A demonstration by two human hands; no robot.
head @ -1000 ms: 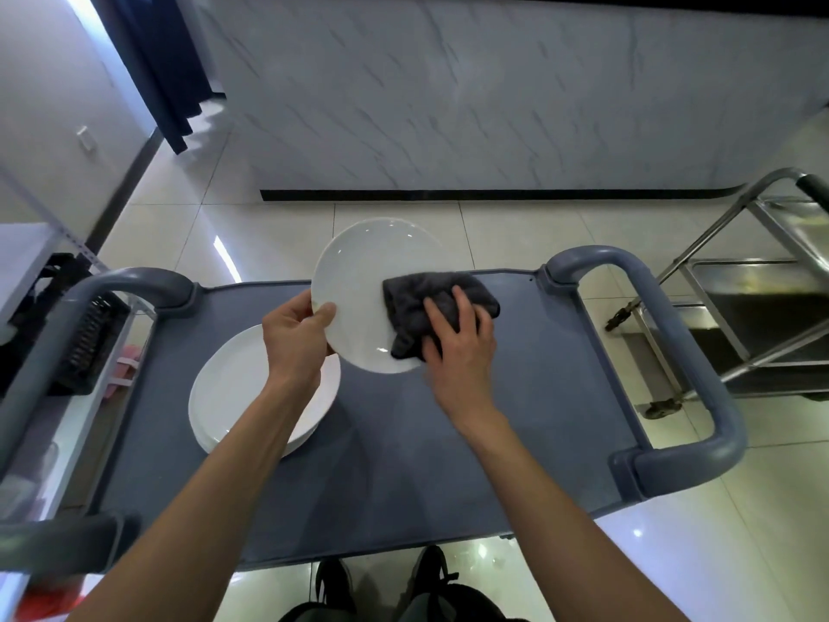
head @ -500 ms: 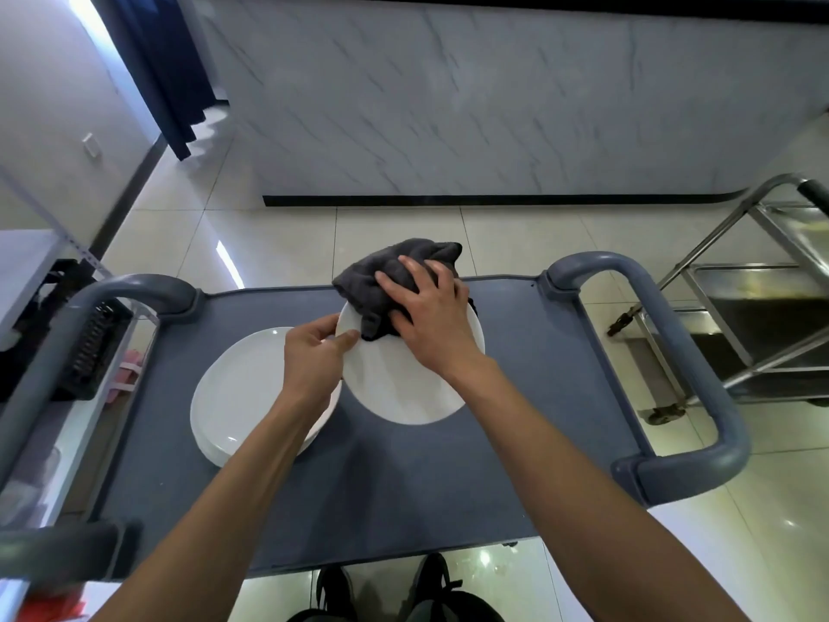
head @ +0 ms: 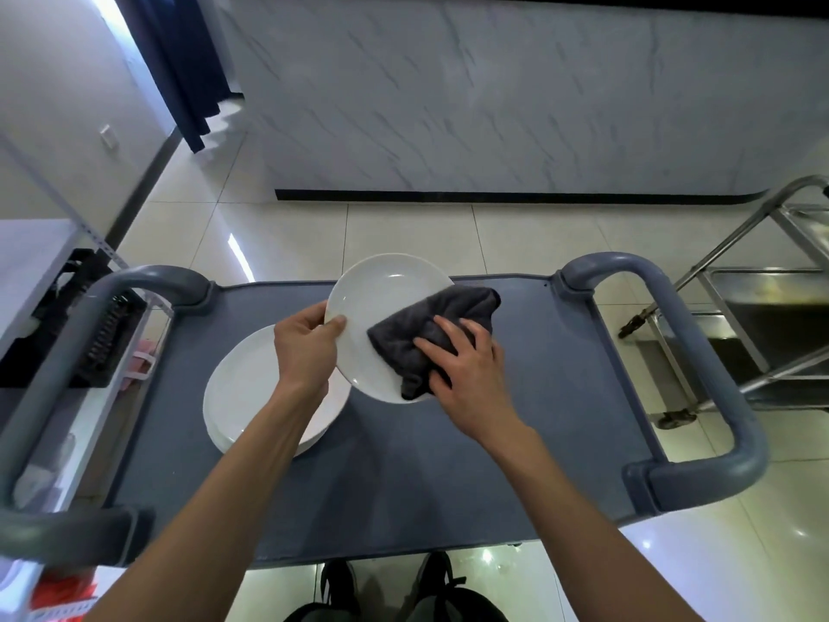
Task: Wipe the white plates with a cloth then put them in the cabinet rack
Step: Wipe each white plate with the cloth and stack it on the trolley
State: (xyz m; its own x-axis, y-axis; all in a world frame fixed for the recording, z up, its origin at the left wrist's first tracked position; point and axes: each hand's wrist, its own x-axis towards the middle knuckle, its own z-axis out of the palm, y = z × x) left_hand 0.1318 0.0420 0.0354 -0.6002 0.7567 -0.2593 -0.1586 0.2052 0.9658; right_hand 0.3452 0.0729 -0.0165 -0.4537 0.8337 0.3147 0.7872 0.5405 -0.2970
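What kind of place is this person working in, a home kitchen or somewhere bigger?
Probably a restaurant or canteen service area, not a home. A grey plastic service cart carries a stack of white plates, a stainless steel trolley stands beside it, and the tiled floor runs up to a long marble-look counter.

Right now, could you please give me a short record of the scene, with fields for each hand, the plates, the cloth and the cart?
left hand: the left hand pinches the rim of the held plate, thumb on its face
right hand: the right hand presses the dark cloth against the plate with spread fingers
held plate: white, tilted, lifted above the cart
cloth: bunched, covering the plate's right part
stack: white plates lying on the cart's left side
cart: grey cart with looped handles
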